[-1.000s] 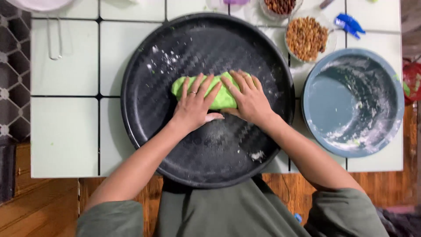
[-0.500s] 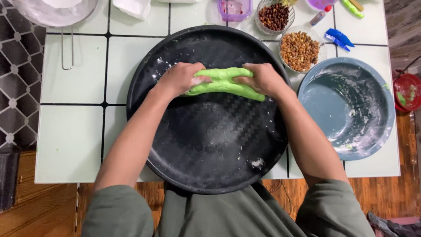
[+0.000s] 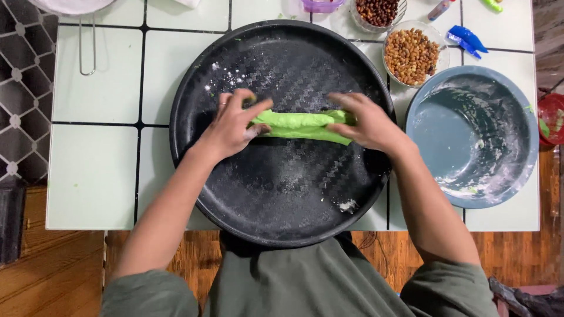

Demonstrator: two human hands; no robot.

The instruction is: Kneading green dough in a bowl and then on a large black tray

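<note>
Since the earlier frame, green dough (image 3: 301,125) is stretched longer at the centre of the black tray (image 3: 282,199). Left hand (image 3: 235,123) and right hand (image 3: 364,122) pinch its ends, fingers spread. Blue bowl (image 3: 470,138) near the table's right edge.

A floury blue-grey bowl (image 3: 473,136) sits right of two small glass bowls of nuts (image 3: 411,54) and beans (image 3: 379,12).

Bare black tray (image 3: 282,194) near the body; nut bowls (image 3: 411,56) crowd far right.

Left hand (image 3: 235,124), right hand (image 3: 365,124) grip green dough (image 3: 299,125) over black tray (image 3: 282,194).
</note>
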